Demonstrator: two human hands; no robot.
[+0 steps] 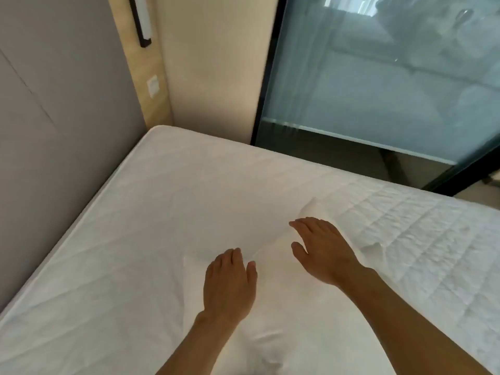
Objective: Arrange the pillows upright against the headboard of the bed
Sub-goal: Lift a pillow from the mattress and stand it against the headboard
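Note:
Two white pillows lie flat on the white mattress (162,212), hard to tell apart from the sheet. One pillow (273,345) lies between my forearms near the bottom of the view. The other pillow (324,212) lies beyond it, its corners sticking up. My left hand (230,282) rests palm down at the near pillow's far edge, fingers together. My right hand (319,247) lies flat on the far pillow, fingers slightly spread. Neither hand grips anything. The grey padded headboard (54,144) rises along the left side of the bed.
A wooden strip with a white switch (153,86) and a black wall lamp (142,20) stands beside the headboard. A beige wall (213,63) and a dark-framed glass partition (378,85) run behind the bed's far edge.

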